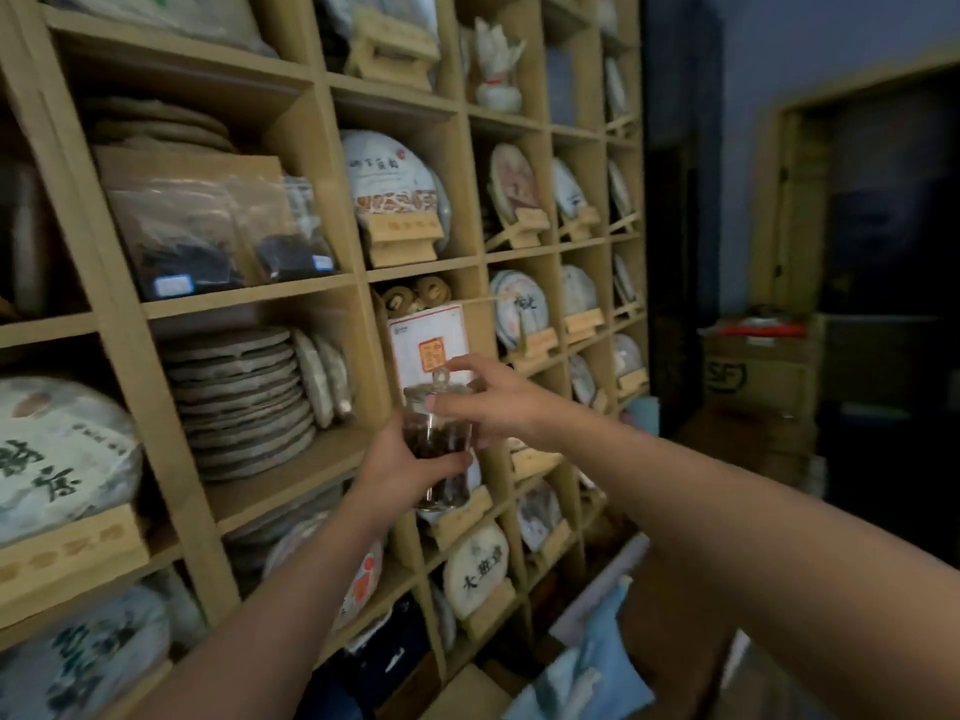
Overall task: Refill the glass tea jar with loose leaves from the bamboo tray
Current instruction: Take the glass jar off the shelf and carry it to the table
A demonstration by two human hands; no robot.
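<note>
Your left hand grips the glass tea jar around its middle, fingers curled round the glass, holding it in the air in front of the wooden shelf, near its middle compartments. Dark loose leaves fill the jar's lower part. Your right hand reaches over the jar's lid, fingers spread loosely around the knob; whether they touch it, you cannot tell. Wrapped tea cakes stand in the compartments.

Two hands, left and right, are showing with one glass jar, one lid and two plastic bags.
</note>
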